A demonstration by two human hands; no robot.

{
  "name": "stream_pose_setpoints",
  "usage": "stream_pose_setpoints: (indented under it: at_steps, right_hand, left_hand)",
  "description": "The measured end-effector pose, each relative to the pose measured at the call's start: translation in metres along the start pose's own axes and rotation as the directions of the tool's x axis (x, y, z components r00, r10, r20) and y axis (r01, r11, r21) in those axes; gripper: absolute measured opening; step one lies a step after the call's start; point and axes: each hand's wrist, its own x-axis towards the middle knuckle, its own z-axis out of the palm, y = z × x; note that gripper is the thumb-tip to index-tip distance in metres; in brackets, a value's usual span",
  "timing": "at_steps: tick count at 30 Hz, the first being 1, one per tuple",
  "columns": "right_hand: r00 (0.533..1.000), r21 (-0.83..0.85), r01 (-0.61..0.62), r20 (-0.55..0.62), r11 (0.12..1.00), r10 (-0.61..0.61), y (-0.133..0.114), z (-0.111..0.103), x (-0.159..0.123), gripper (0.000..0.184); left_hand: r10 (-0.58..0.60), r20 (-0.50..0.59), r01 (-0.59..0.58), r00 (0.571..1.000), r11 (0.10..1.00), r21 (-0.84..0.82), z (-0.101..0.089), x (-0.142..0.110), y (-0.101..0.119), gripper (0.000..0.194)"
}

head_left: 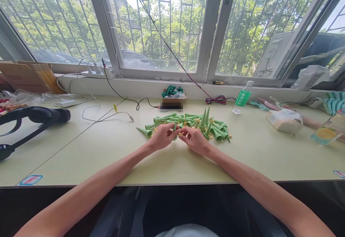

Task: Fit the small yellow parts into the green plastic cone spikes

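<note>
Between the thumb and fingers of my left hand (162, 136) is a green pointed cone (175, 126), held upright with its tip up. My right hand (196, 140) is close beside it, fingertips pinched on a small yellow piece (180, 134) near the cone; its exact shape is too small to tell. Behind and around both hands lies a pile of similar green cones (219, 132), most on their sides. A few stand upright, among them a tall cone (207, 115) behind my right hand. Small yellow pieces (230, 136) are scattered through the pile.
A small cardboard box (172, 102) with green and silvery wrapping sits behind the pile. Right of it stand a water bottle (242, 97) and a tissue pack (284, 121). A black headset (35, 125) and cables (113, 113) lie on the table's left.
</note>
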Motion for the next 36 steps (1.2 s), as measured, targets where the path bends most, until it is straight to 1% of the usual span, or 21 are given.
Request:
stream_pose_setpoints:
  at_steps: [3,6,13,15,18,21,25,36]
  right_hand:
    - [1.000,0.010,-0.014,-0.007,1.000,0.014,0.0007,0.0001,-0.0003,0.010]
    - [1.000,0.004,-0.002,0.010,1.000,0.002,0.0022,0.0007,-0.0003,0.009]
    - [1.000,-0.022,0.009,0.016,1.000,-0.008,0.0016,0.0011,-0.0001,0.021]
    - [1.000,-0.016,0.003,0.018,1.000,-0.003,0.0004,0.0007,-0.0002,0.018]
    - [1.000,0.009,-0.011,0.006,1.000,0.011,-0.0007,0.0001,-0.0005,0.009]
    - [1.000,0.024,-0.023,-0.006,0.999,0.023,0.0003,0.0003,-0.0006,0.008]
    - [1.000,0.016,-0.005,0.004,1.000,0.004,0.0027,0.0013,-0.0004,0.005]
    - [1.000,-0.007,0.015,0.011,1.000,-0.015,0.0007,0.0013,0.0000,0.015]
  left_hand:
    - [-0.001,-0.001,0.001,1.000,1.000,-0.006,0.0004,0.0000,-0.0001,0.024]
    - [0.000,0.007,0.000,1.000,1.000,0.007,0.0003,-0.0003,-0.0008,0.024]
    - [0.001,0.012,-0.001,1.000,1.000,0.019,0.0001,-0.0002,-0.0013,0.023]
    - [-0.001,0.006,0.001,1.000,1.000,0.008,0.0001,-0.0001,-0.0007,0.023]
    - [-0.006,-0.003,0.006,1.000,1.000,0.002,0.0001,0.0001,0.0001,0.023]
    - [-0.004,-0.002,0.004,1.000,1.000,0.010,0.0002,0.0001,0.0003,0.024]
    - [0.002,0.001,-0.002,1.000,1.000,0.011,0.0004,-0.0001,-0.0001,0.024]
    - [0.000,-0.002,0.000,1.000,1.000,0.027,0.0006,-0.0006,-0.0015,0.023]
